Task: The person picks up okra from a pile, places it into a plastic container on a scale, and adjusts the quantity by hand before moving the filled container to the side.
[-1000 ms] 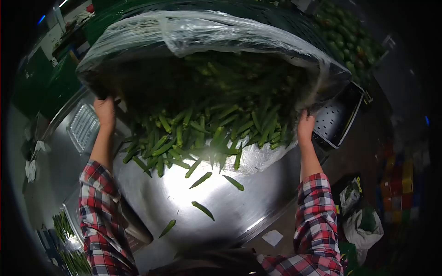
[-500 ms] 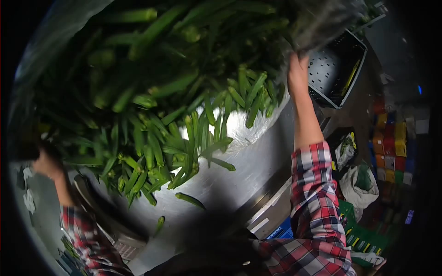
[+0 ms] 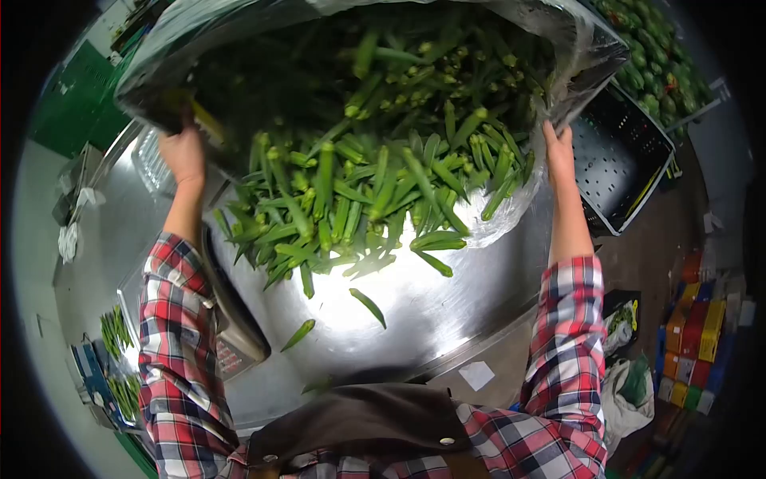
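Note:
A crate with a clear plastic liner (image 3: 586,48) is tipped over a metal table (image 3: 431,319), its mouth facing me. Green okra pods (image 3: 351,180) fill it and spill in a heap onto the metal. My left hand (image 3: 184,156) grips the crate's left edge, its fingertips partly in shadow. At the right corner, my right hand (image 3: 559,148) is closed on the crate's lined edge. A few loose pods (image 3: 368,308) lie apart from the heap, nearer to me.
A scale (image 3: 231,335) stands left of the heap. Beyond the table's right side is a black crate (image 3: 626,152). Green produce (image 3: 654,56) is piled at the upper right. A white sack (image 3: 626,399) and coloured boxes (image 3: 690,335) are at the lower right.
The view has shifted, and both hands and the crate appear further right. More pods show inside the crate and in the heap on the metal.

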The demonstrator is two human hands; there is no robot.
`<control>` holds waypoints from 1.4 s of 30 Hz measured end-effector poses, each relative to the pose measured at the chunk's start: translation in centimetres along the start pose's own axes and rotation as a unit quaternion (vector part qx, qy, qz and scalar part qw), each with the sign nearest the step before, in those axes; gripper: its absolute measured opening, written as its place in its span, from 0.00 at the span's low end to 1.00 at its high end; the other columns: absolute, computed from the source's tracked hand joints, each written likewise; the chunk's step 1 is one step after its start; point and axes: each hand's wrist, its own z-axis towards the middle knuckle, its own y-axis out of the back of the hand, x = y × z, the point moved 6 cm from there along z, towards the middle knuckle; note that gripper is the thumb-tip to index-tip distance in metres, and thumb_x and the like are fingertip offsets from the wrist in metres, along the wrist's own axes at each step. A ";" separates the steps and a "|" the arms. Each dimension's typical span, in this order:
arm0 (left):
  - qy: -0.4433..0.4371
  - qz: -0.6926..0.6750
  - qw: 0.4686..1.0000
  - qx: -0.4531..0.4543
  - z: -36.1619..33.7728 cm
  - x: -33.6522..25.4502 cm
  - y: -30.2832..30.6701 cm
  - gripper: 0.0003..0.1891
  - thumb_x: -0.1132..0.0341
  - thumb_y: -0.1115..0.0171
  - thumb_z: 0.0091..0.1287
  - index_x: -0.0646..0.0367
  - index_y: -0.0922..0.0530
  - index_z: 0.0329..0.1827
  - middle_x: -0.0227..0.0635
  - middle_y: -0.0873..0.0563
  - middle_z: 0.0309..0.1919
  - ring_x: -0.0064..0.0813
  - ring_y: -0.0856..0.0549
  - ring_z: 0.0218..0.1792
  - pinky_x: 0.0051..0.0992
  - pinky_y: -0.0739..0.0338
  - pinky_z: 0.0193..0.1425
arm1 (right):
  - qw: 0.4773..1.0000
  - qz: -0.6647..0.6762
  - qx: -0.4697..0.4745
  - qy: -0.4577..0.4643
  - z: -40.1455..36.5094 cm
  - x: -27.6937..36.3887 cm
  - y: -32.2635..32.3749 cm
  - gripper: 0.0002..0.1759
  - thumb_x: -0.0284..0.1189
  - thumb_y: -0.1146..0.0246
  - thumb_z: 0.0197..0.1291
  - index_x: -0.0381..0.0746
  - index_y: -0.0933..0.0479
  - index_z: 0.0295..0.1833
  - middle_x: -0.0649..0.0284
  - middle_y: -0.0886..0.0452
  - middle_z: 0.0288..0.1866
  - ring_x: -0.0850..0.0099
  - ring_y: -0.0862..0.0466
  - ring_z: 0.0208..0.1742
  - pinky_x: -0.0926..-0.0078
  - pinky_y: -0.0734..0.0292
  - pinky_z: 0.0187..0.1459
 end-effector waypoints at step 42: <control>-0.088 -0.092 0.890 0.437 -34.5 -6.0 4.3 0.20 0.68 0.37 0.58 0.62 0.27 0.53 0.44 0.22 0.43 0.45 0.25 0.47 0.36 0.32 0.55 | 0.818 0.563 0.110 -0.045 -21.4 4.1 1.6 0.21 0.40 0.48 0.67 0.32 0.30 0.51 0.57 0.22 0.45 0.74 0.20 0.43 0.76 0.22 0.45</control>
